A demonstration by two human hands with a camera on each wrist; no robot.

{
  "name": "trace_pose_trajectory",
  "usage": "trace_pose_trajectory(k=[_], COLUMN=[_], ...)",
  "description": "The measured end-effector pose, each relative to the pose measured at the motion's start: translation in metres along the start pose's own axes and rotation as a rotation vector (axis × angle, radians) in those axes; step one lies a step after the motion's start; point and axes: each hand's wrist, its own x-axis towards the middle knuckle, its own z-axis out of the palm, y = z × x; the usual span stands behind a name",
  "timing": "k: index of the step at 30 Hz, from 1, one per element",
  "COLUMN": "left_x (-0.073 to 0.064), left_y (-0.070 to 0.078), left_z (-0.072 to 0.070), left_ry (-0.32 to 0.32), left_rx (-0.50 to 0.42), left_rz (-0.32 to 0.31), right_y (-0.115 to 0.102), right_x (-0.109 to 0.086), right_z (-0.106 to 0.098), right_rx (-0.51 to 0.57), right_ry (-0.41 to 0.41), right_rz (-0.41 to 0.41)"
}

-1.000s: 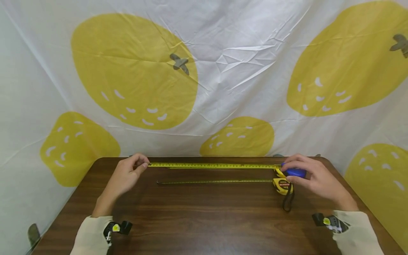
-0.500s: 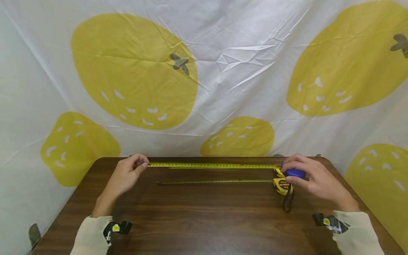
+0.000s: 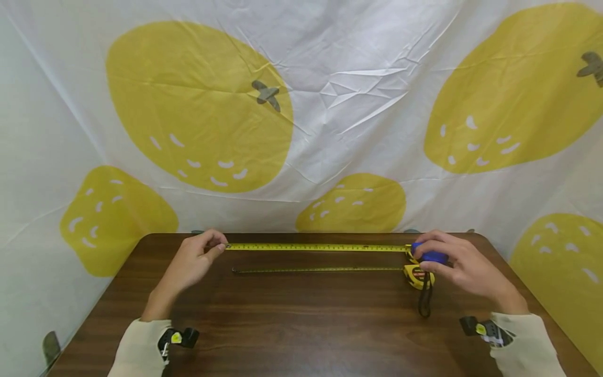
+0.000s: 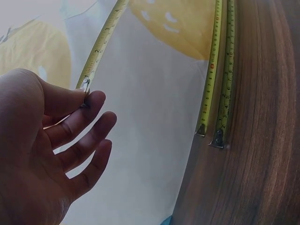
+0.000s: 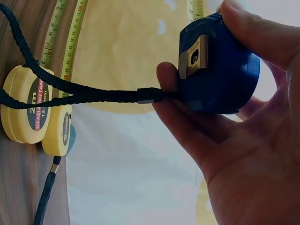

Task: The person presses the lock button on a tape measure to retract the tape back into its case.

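Observation:
My right hand (image 3: pixel 464 264) grips a blue tape measure (image 3: pixel 432 255) above the table by its case. From it a yellow blade (image 3: pixel 315 247) runs out straight to the left. My left hand (image 3: pixel 198 257) pinches the blade's metal end hook (image 4: pixel 85 85) between thumb and index finger, other fingers loosely bent. Below, a yellow tape measure (image 3: pixel 417 277) lies on the table, its own blade (image 3: pixel 320 269) drawn out leftward. Beside it sits a second yellow tape measure (image 5: pixel 57 133), also extended; in the head view the blue tape measure's blade hides most of its blade.
All this is over a brown wood-grain table (image 3: pixel 301 324). Behind the table's far edge hangs a white cloth (image 3: pixel 320 120) printed with yellow fruit. A dark wrist strap (image 5: pixel 93 95) hangs from the blue case, and another dark strap (image 3: pixel 425 303) lies near the yellow case.
My left hand has shifted slightly right with the hook. The held blade sits a little lower in view and appears slightly shorter. My right hand has moved slightly left, still holding the blue tape measure.

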Motion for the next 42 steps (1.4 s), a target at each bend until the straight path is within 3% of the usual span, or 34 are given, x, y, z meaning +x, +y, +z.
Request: trace_pose_trajectory(k=[4,13,21,42], left_x=[-0.001,0.0,0.0,0.003], left_y=[0.001,-0.003,-0.002,0.006], left_z=[0.001,0.006,0.011,0.018], left_ry=[0.0,-0.019,-0.014,-0.028], left_rx=[-0.011,-0.012,0.0,-0.013], left_rz=[0.004,0.024,0.044,0.068], right_y=[-0.002,-0.005,-0.008,-0.011], right_x=[0.001,0.0,0.001,0.008], right_z=[-0.001,0.0,0.001,0.011], right_rx=[-0.01,0.017,-0.002,0.039], right_ry=[-0.005,-0.025,-0.015,-0.017], right_rz=[0.017,0.153,0.204,0.197])
